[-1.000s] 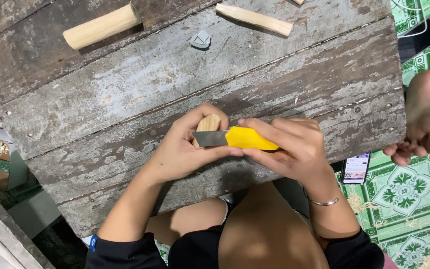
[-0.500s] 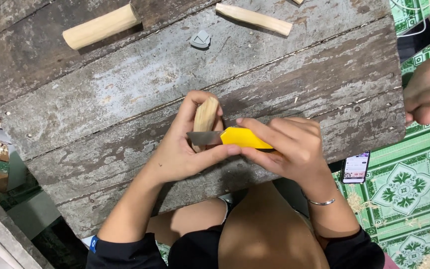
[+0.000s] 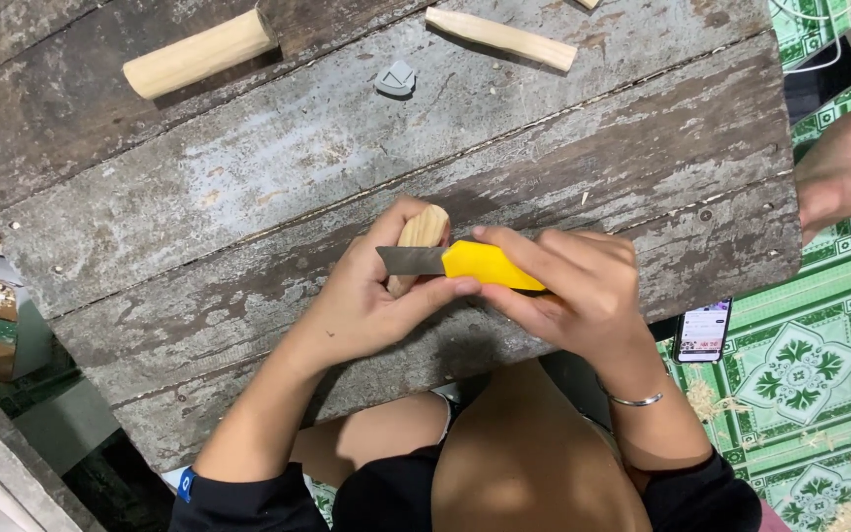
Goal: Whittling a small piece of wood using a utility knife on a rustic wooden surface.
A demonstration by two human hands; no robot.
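Observation:
My left hand [image 3: 371, 300] grips a short pale wooden piece [image 3: 423, 232], holding it upright over the worn grey plank table [image 3: 248, 187]. My right hand [image 3: 568, 281] is closed on a yellow-handled knife [image 3: 485, 264]. Its grey blade [image 3: 411, 260] lies across the wood, pointing left, and my left thumb presses near where blade meets handle. A thin silver bangle circles my right wrist.
A round pale wooden stick [image 3: 199, 54] lies at the table's far left, a split wooden piece [image 3: 499, 37] at the far middle, a small grey object [image 3: 396, 79] between them. Two phones [image 3: 701, 330] [image 3: 824, 69] rest on green patterned floor. Another person's foot [image 3: 849, 172] is at right.
The wooden piece has been raised and turned more upright in my left hand. The knife has stayed across it. The other person's foot has shifted up and right.

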